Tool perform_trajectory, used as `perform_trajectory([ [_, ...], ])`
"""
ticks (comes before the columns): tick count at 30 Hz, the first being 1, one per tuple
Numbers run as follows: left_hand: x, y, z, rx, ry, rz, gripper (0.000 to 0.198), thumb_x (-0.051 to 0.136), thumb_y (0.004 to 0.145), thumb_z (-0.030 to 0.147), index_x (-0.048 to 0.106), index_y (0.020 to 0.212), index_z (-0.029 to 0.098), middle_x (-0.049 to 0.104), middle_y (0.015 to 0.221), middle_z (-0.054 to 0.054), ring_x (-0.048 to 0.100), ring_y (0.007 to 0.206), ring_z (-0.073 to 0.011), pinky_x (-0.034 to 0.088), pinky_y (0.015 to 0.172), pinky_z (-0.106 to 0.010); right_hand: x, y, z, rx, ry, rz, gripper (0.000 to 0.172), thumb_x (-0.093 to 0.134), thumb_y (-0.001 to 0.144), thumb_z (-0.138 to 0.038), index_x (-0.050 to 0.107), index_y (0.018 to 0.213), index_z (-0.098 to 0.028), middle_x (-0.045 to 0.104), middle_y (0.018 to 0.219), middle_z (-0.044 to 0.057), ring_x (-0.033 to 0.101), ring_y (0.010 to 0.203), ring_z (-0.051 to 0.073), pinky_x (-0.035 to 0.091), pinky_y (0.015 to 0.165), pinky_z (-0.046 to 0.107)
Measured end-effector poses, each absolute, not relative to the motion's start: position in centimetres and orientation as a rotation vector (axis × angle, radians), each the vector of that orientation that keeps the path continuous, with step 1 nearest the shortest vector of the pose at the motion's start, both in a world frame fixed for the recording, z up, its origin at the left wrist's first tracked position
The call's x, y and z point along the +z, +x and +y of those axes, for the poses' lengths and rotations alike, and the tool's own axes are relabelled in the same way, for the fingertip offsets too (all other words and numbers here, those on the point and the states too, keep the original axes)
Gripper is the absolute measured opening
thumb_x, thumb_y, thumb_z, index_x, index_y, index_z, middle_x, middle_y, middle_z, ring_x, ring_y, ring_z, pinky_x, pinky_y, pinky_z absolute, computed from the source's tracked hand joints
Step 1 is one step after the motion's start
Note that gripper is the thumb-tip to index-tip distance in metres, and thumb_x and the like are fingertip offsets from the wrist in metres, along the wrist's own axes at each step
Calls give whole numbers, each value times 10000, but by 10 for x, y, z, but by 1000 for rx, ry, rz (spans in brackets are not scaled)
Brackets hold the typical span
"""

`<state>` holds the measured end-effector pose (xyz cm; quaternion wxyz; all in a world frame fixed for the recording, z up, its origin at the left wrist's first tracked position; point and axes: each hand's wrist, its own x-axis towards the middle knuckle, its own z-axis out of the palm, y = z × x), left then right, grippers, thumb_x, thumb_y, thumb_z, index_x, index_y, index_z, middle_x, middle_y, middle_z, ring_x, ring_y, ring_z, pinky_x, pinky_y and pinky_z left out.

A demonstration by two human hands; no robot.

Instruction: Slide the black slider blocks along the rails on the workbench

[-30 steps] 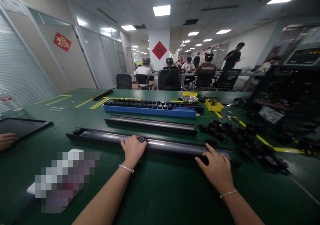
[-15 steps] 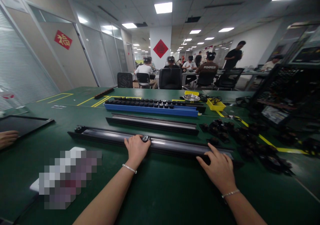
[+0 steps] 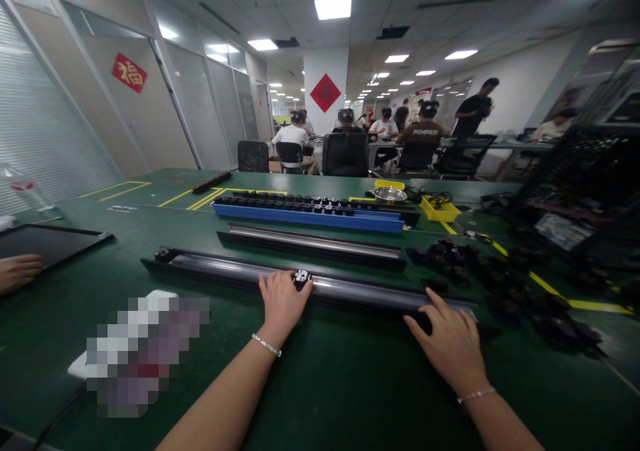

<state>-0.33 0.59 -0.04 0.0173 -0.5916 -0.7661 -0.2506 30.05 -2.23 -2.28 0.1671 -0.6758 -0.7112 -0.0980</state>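
A long dark metal rail (image 3: 220, 269) lies across the green table in front of me. My left hand (image 3: 281, 300) rests on its middle, fingers pinched on a small black part (image 3: 301, 278) that sits on the rail. My right hand (image 3: 450, 339) lies on the rail's right end, fingers spread and pressing down. A second rail (image 3: 313, 244) lies parallel just behind. A pile of small black parts (image 3: 453, 261) lies right of the rails.
A blue rail (image 3: 307, 219) loaded with black parts lies further back, near a yellow tray (image 3: 440, 209) and a metal bowl (image 3: 390, 194). A black crate (image 3: 575, 191) stands at right. Another person's hand (image 3: 17, 271) and a dark tablet (image 3: 47, 243) are at left. Seated people work behind.
My view has shifted slightly, so everything sits a little further right. My left hand has slid the small black part a short way right along the rail. The right hand keeps its place.
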Motion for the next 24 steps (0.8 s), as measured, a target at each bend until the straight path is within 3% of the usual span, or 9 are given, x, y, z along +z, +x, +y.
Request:
perform_trajectory([
  [5, -3, -8, 2, -715, -1938, -2350, 473, 458, 815, 515, 604, 1098, 165, 619, 1151, -129, 440, 1197, -296, 121, 1093, -510, -21, 295, -25, -312, -2037, -2056, 377, 445, 780, -465, 582, 998, -190, 391, 1412, 102, 465, 1151, 291, 253, 1013, 534],
  [12, -3, -8, 2, -662, -1962, -2361, 502, 438, 831, 517, 593, 1129, 143, 607, 1183, -146, 426, 1220, -293, 116, 1090, -532, -12, 256, -26, -237, -2243, -1933, 459, 456, 767, -456, 591, 1083, -152, 393, 1397, 174, 386, 1224, 373, 275, 970, 594],
  [17, -3, -7, 2, -675, -1968, -2354, 478, 453, 834, 504, 604, 1114, 146, 615, 1173, -150, 422, 1227, -295, 107, 1087, -550, -18, 230, -32, -201, -1915, -2120, 512, 392, 825, -420, 488, 1265, -177, 400, 1412, 105, 307, 1308, 292, 178, 1066, 538],
  [24, -3, 1, -2, -751, -2036, -2268, 353, 439, 872, 403, 615, 1081, 178, 643, 1134, -114, 449, 1208, -271, 108, 1071, -594, -22, 229, -32, -166, -1800, -2153, 500, 385, 844, -400, 482, 1278, -172, 454, 1372, 95, 348, 1286, 262, 149, 1079, 524],
])
